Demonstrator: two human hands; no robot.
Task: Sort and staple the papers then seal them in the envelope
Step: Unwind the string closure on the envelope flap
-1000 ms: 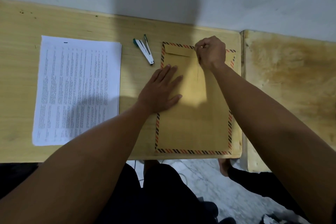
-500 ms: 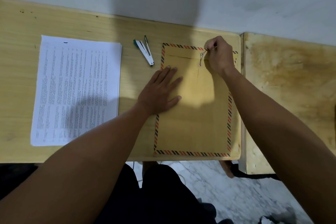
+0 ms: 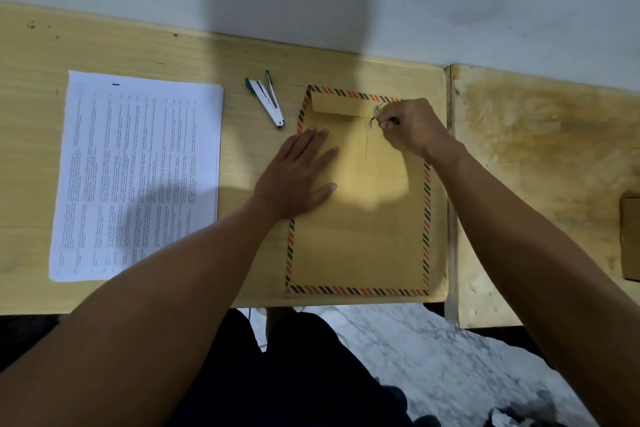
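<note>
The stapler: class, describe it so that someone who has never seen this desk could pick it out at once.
Start at the pale wooden desk against the wall. Between the stack of printed papers on the left and the brown envelope with striped edges lies the stapler. It is the only small tool there: white and green, lying open in a narrow V, untouched by either hand.

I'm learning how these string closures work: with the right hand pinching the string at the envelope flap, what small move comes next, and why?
Probably wind the thin dark string another turn around the round fasteners. The right hand pinches it beside them, the brown striped-edge envelope has its flap folded down, and the left hand presses it flat.
</note>
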